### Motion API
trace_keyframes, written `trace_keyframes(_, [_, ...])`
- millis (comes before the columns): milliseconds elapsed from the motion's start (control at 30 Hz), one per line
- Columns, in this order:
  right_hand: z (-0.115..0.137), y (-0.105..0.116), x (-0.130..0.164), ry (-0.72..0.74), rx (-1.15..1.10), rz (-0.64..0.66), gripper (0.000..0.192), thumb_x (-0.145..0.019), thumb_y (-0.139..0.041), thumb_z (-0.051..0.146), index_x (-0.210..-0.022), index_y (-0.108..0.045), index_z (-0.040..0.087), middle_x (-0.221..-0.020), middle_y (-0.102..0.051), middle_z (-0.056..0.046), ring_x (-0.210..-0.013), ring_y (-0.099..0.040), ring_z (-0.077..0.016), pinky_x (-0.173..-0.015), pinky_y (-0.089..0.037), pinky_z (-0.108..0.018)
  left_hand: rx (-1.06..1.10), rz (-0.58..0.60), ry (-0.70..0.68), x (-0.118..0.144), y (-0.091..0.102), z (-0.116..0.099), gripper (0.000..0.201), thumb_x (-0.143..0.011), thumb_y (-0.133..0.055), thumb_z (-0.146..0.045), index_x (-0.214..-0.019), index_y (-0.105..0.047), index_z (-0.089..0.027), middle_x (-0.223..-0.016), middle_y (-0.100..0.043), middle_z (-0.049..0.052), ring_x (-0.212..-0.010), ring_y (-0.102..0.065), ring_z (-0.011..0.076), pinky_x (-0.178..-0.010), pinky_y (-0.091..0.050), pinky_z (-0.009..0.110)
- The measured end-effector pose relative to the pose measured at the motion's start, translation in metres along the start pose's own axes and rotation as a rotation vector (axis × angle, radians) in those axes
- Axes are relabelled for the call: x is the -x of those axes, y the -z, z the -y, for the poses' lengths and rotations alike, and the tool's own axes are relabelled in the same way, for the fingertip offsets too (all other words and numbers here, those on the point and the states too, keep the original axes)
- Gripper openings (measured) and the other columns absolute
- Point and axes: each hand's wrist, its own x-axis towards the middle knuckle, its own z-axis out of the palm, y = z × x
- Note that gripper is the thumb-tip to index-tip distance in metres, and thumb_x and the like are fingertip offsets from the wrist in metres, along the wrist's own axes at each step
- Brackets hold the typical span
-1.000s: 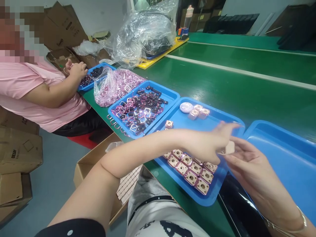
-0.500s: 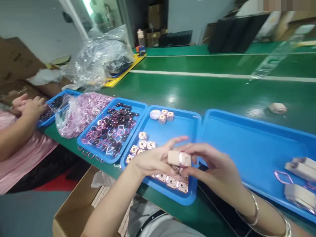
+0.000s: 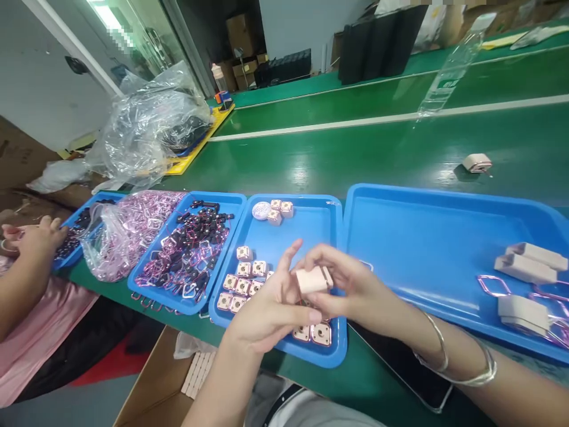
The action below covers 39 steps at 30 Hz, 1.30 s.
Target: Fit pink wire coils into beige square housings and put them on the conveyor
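A small pale pink casing (image 3: 311, 280) with a dark slit near its right end is held above a blue tray. My right hand (image 3: 344, 279) grips its right end between thumb and fingers. My left hand (image 3: 275, 299) cups the left end, its thumb lying below and one finger sticking up; some left fingers are hidden behind the casing. Beneath my hands the blue tray (image 3: 311, 228) bears rows of pale pink square pieces (image 3: 243, 268) with holed end faces. At its back lie several similar pieces (image 3: 274, 217) and a round whitish disc (image 3: 261, 210).
On the right, a larger blue tray (image 3: 418, 237) holds pale casings (image 3: 524, 314) and pink metal rings (image 3: 493, 286). Leftward are a tray of black parts (image 3: 200, 231), a bag of pink rings (image 3: 128, 237) and a co-worker's hands (image 3: 38, 237). A cardboard box (image 3: 151, 379) stands below.
The casing has turned between my hands, its slit end now at the right and its plain side facing me. My head view has shifted, moving the trays leftward.
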Motion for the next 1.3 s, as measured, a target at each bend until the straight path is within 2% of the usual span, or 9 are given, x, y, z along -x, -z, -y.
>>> trace_keyframes(100, [-0.006, 0.003, -0.004, -0.169, -0.367, 0.033, 0.032, -0.076, -0.068, 0.014, -0.105, -0.054, 0.02, -0.089, -0.066, -0.001, -0.075, -0.064, -0.0131, -0.063, -0.05, -0.023, 0.066, -0.175, -0.042, 0.002, -0.008, 0.005, 0.096, -0.06, -0.068, 0.011, -0.139, -0.032, -0.03, -0.116, -0.057, 0.005, -0.089, -0.065, 0.0147, -0.078, -0.055, 0.027])
trace_keyframes(200, [-0.009, 0.005, -0.005, -0.243, -0.515, 0.064, 0.034, -0.069, -0.076, 0.012, -0.096, -0.056, 0.019, -0.093, -0.067, -0.002, -0.079, -0.065, -0.0134, -0.067, -0.051, -0.023, 0.119, -0.278, -0.037, 0.004, -0.008, 0.011, 0.087, -0.059, -0.068, 0.013, -0.132, -0.041, -0.024, -0.117, -0.056, 0.007, -0.085, -0.065, 0.014, -0.078, -0.057, 0.029])
trace_keyframes(400, [-0.018, 0.008, -0.004, -0.265, -0.653, 0.087, 0.036, -0.067, -0.078, 0.008, -0.08, -0.046, 0.021, -0.088, -0.063, 0.001, -0.074, -0.063, -0.0112, -0.067, -0.05, -0.023, 0.36, -0.23, 0.071, 0.016, -0.005, 0.011, 0.047, -0.074, -0.059, 0.002, -0.117, -0.053, -0.015, -0.088, -0.061, 0.004, -0.08, -0.062, 0.0145, -0.091, -0.052, 0.045])
trace_keyframes(533, [-0.021, 0.008, -0.003, -0.263, -0.63, 0.135, 0.036, -0.07, -0.076, 0.01, -0.076, -0.043, 0.02, -0.088, -0.063, 0.0, -0.075, -0.063, -0.0131, -0.068, -0.05, -0.026, 0.437, -0.21, 0.082, 0.021, -0.006, 0.009, 0.042, -0.076, -0.051, 0.003, -0.115, -0.056, -0.014, -0.087, -0.062, 0.006, -0.086, -0.063, 0.0172, -0.095, -0.048, 0.049])
trace_keyframes(667, [-0.02, 0.011, -0.002, -0.178, -0.617, 0.155, 0.032, -0.075, -0.074, 0.011, -0.077, -0.044, 0.02, -0.085, -0.063, 0.0, -0.075, -0.061, -0.0118, -0.066, -0.049, -0.023, 0.432, -0.27, 0.06, 0.026, -0.006, 0.013, 0.026, -0.082, -0.053, 0.0, -0.105, -0.062, -0.01, -0.099, -0.066, 0.011, -0.095, -0.066, 0.0201, -0.09, -0.053, 0.036])
trace_keyframes(767, [-0.018, 0.014, -0.002, -0.124, -0.587, 0.179, 0.033, -0.075, -0.075, 0.011, -0.077, -0.043, 0.021, -0.084, -0.062, 0.0, -0.076, -0.061, -0.0114, -0.067, -0.049, -0.022, 0.373, -0.277, 0.076, 0.03, -0.004, 0.019, 0.009, -0.085, -0.062, -0.011, -0.092, -0.067, -0.007, -0.088, -0.069, 0.01, -0.082, -0.07, 0.0159, -0.072, -0.056, 0.021])
trace_keyframes(900, [-0.015, 0.016, -0.002, -0.117, -0.574, 0.207, 0.034, -0.074, -0.075, 0.011, -0.077, -0.042, 0.021, -0.084, -0.062, 0.0, -0.073, -0.061, -0.0113, -0.068, -0.049, -0.023, 0.295, -0.292, 0.053, 0.03, 0.0, 0.026, 0.018, -0.075, -0.077, -0.021, -0.085, -0.069, -0.008, -0.077, -0.069, 0.005, -0.066, -0.068, 0.0088, -0.063, -0.055, 0.013])
trace_keyframes(1133, [-0.005, 0.013, 0.004, -0.085, -0.298, 0.299, 0.034, -0.069, -0.064, -0.005, -0.075, -0.044, 0.022, -0.088, -0.064, -0.004, -0.076, -0.059, -0.0143, -0.066, -0.048, -0.025, -0.204, -0.542, -0.384, 0.023, 0.008, 0.026, 0.018, -0.071, -0.079, -0.024, -0.074, -0.065, -0.014, -0.065, -0.066, -0.001, -0.058, -0.065, 0.0082, -0.059, -0.054, 0.015])
trace_keyframes(1300, [-0.003, 0.019, 0.007, 0.083, -0.102, 0.273, 0.031, -0.076, -0.061, 0.001, -0.098, -0.067, 0.023, -0.11, -0.052, -0.007, -0.079, -0.055, -0.0138, -0.07, -0.048, -0.028, -0.769, -0.581, -0.82, 0.04, 0.0, 0.012, 0.017, -0.077, -0.068, -0.005, -0.08, -0.069, -0.021, -0.084, -0.072, -0.001, -0.08, -0.068, 0.012, -0.074, -0.056, 0.022])
